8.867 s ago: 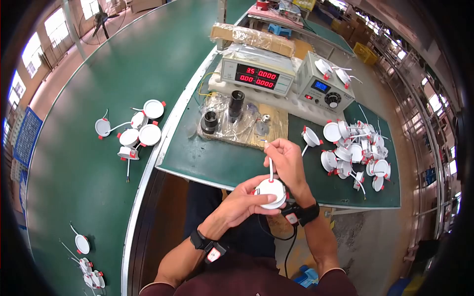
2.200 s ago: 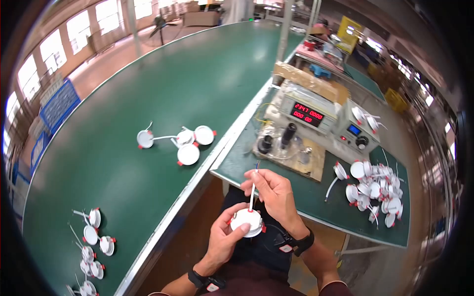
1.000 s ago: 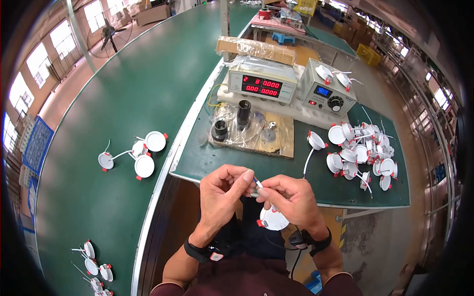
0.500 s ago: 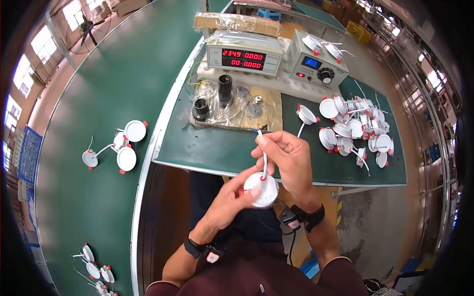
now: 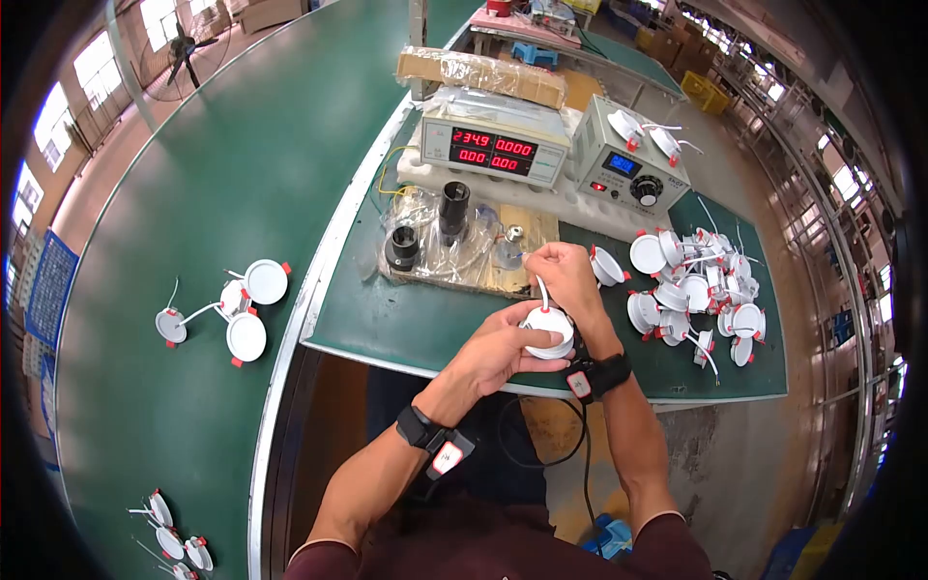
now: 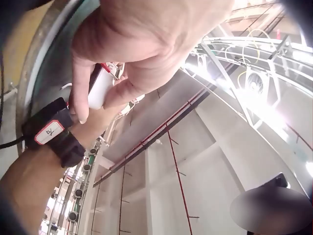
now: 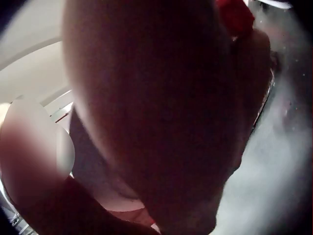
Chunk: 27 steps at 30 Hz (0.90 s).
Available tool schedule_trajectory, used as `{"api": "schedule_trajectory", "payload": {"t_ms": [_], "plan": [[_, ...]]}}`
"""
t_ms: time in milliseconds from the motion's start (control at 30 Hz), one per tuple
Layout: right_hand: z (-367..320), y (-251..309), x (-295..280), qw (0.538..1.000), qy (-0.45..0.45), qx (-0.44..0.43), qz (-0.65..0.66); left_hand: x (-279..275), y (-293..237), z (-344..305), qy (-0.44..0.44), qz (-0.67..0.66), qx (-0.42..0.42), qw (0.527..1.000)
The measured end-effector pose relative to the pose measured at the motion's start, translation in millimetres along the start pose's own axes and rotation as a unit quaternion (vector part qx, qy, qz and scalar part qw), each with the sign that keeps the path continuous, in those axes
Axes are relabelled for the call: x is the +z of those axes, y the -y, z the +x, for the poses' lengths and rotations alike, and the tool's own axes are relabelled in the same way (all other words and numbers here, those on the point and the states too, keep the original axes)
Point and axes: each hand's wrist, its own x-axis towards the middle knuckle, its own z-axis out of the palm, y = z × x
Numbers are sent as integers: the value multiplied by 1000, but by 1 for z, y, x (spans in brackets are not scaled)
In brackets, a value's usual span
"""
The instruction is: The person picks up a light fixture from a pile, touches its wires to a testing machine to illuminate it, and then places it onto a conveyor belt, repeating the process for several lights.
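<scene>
a white round downlight [image 5: 549, 333] is gripped by the left hand [image 5: 493, 348], fingers curled round its rim, above the near edge of the green bench [image 5: 387, 319]. its white lead [image 5: 543, 293] is pinched near the tip by the right hand [image 5: 565, 275], thumb and fingers closed on it, at 12 o'clock from the lamp. a plastic-covered test board [image 5: 454, 246] lies at 11 o'clock, a power meter [image 5: 493, 150] is seen beyond it, and a pile of downlights [image 5: 696, 295] is heaped at 3 o'clock.
</scene>
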Motion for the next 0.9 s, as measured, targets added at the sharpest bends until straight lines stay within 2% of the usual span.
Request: {"api": "schedule_trajectory", "payload": {"t_ms": [100,233,367,900], "plan": [[14,-8,-3,999,21,7,-48,-5,-9,8,7,-19,-4,1000],[21,-8,0,998,8,38,-50,-8,-11,14,6,-46,6,999],[25,-4,1,996,-1,31,-88,-13,-12,19,-7,-42,-9,999],[26,-19,-1,997,-14,54,-62,-12,-10,23,-9,-41,-15,999]]}}
